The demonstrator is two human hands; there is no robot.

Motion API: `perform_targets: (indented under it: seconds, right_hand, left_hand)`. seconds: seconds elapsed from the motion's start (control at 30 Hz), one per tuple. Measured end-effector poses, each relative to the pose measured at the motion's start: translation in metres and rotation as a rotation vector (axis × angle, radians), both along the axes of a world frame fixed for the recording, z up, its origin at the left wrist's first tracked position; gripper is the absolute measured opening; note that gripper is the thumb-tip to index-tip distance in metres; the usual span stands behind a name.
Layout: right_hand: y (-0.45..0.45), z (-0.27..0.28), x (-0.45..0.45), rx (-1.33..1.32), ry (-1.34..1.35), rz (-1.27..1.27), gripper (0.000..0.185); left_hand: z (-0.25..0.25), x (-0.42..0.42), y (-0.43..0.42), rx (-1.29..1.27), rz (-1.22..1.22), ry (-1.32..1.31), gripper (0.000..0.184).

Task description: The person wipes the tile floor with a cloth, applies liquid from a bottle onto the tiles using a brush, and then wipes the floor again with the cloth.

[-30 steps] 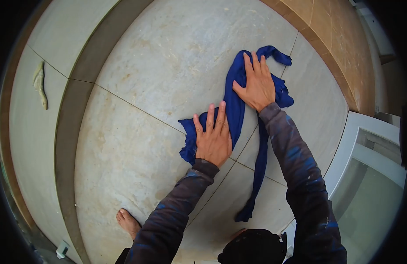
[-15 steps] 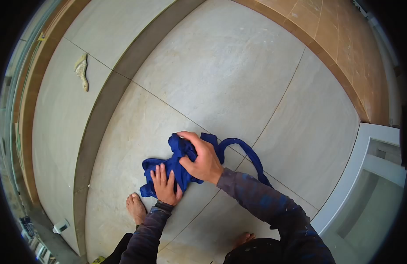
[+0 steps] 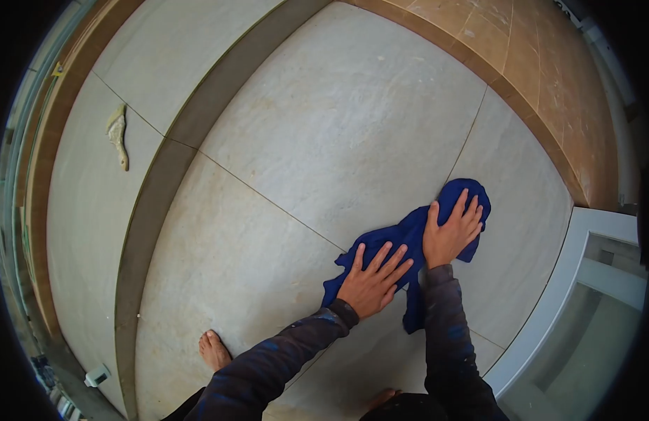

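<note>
A dark blue cloth lies spread on the grey tiled floor, right of the middle. My left hand presses flat on its lower left part with the fingers apart. On the upper right part of the cloth rests my right hand, also flat, fingers spread and pointing up. Neither hand grips the fabric. A narrow piece of the cloth hangs down between my two forearms.
A worn brush lies on the raised tiled step at the left. A white framed panel stands at the lower right. Brown tiles edge the floor at the upper right. My bare foot is at the lower left.
Both hands and the cloth have moved right across the floor. The bunched cloth is now spread out. My right hand has let go of its grip and lies flat.
</note>
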State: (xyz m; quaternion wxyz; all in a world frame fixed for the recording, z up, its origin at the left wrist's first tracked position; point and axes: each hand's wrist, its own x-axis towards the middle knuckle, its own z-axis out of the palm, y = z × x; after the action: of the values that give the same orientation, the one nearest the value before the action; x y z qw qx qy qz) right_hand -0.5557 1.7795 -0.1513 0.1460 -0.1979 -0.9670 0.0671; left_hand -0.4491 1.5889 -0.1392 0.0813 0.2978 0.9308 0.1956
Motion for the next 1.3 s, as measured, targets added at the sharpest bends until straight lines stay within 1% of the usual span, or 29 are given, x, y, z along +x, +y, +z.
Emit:
perform_targets:
  seconds: [0.17,0.27,0.43,0.53,0.63,0.7,0.77,0.83,0.9,1.0,1.03,1.13,1.17,1.23,1.27,1.3]
  right_hand:
    - [0.03,-0.015,-0.152,0.087,0.055,0.143,0.079]
    - [0.023,-0.019,-0.248,0.086,0.074,0.326,0.076]
    - [-0.04,-0.022,-0.387,0.08,0.085,0.525,0.075]
    - [-0.081,-0.02,-0.465,0.084,0.103,0.691,0.074]
    - [-0.114,-0.014,-0.504,0.099,0.099,0.899,0.069]
    - [-0.134,-0.009,-0.49,0.091,0.081,1.037,0.067]
    - [-0.159,0.002,-0.467,0.081,0.074,1.151,0.07]
    - [-0.205,0.006,-0.418,0.038,0.054,1.229,0.073]
    - [-0.254,0.01,-0.365,-0.009,0.043,1.259,0.075]
    - [-0.323,0.015,-0.263,-0.102,0.007,1.216,0.081]
    - [-0.343,0.018,-0.23,-0.126,-0.004,1.215,0.083]
    - [-0.396,0.026,-0.134,-0.246,-0.117,1.28,0.089]
    - [-0.407,0.027,-0.104,-0.281,-0.152,1.342,0.091]
    - [-0.427,0.025,-0.042,-0.426,-0.188,1.472,0.088]
    - [-0.434,0.023,-0.012,-0.401,-0.244,1.544,0.086]
    - [-0.436,0.019,0.017,-0.397,-0.186,1.626,0.075]
  left_hand:
    - [-0.01,-0.112,0.035,0.092,0.129,0.092,0.073]
    - [-0.013,-0.186,0.029,0.095,0.218,0.208,0.07]
    - [-0.02,-0.291,-0.023,0.144,0.303,0.263,0.068]
    - [-0.023,-0.35,-0.047,0.165,0.374,0.281,0.069]
    - [-0.018,-0.373,-0.055,0.167,0.439,0.27,0.07]
    - [-0.023,-0.357,-0.063,0.149,0.48,0.227,0.07]
    - [-0.017,-0.331,-0.076,0.099,0.511,0.256,0.068]
    - [-0.008,-0.284,-0.102,0.064,0.561,0.19,0.068]
    - [0.0,-0.225,-0.134,0.023,0.623,0.107,0.07]
    - [0.007,-0.126,-0.182,-0.084,0.734,-0.007,0.073]
    - [0.006,-0.093,-0.192,-0.118,0.774,0.002,0.073]
    - [0.008,0.009,-0.209,-0.253,0.918,-0.059,0.073]
    - [0.01,0.041,-0.21,-0.263,0.973,-0.078,0.073]
    - [0.012,0.098,-0.204,-0.3,1.057,-0.075,0.075]
    - [0.009,0.125,-0.199,-0.307,1.09,-0.077,0.076]
    - [0.01,0.15,-0.192,-0.312,1.104,-0.047,0.077]
